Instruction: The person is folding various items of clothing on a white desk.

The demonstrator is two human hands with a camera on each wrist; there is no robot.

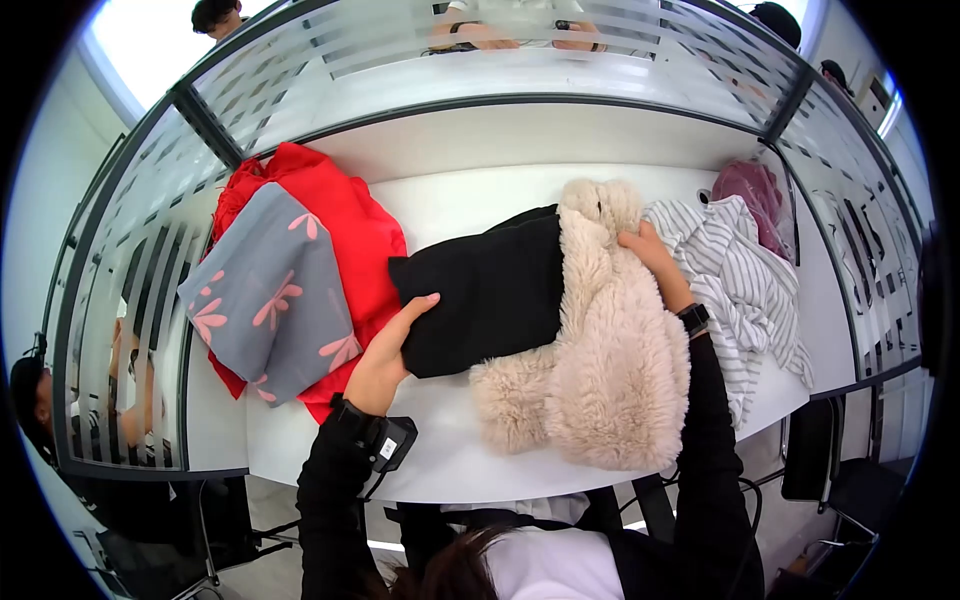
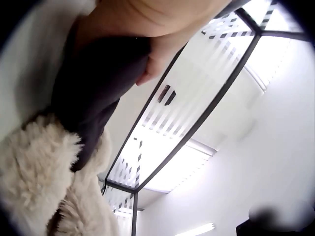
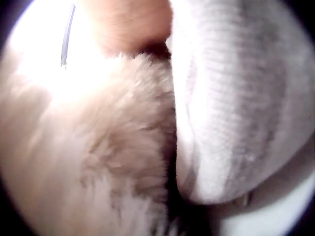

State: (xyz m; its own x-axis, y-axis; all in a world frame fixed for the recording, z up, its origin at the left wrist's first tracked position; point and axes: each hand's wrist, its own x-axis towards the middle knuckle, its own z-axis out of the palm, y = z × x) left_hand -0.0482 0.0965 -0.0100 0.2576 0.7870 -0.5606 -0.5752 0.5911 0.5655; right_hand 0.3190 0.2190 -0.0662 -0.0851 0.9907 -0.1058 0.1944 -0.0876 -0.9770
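Observation:
A folded black cloth (image 1: 490,290) lies across the middle of the table, its right end against a beige fluffy garment (image 1: 625,390). My left hand (image 1: 380,358) grips the black cloth at its left edge, thumb on top and the other fingers hidden beneath. In the left wrist view the black cloth (image 2: 93,78) bends around below that hand (image 2: 157,19). My right hand (image 1: 657,265) holds the upper right side of the fluffy garment, with part of its fingers hidden by the pile. The right wrist view shows the beige fur (image 3: 123,128) close up, under the hand (image 3: 130,24).
A grey cloth with pink flowers (image 1: 265,300) lies over red fabric (image 1: 365,220) at the left. At the right are a striped white cloth (image 1: 735,290) and a mauve bundle (image 1: 750,200). A low partition (image 1: 550,125) borders the table's back; people sit beyond it.

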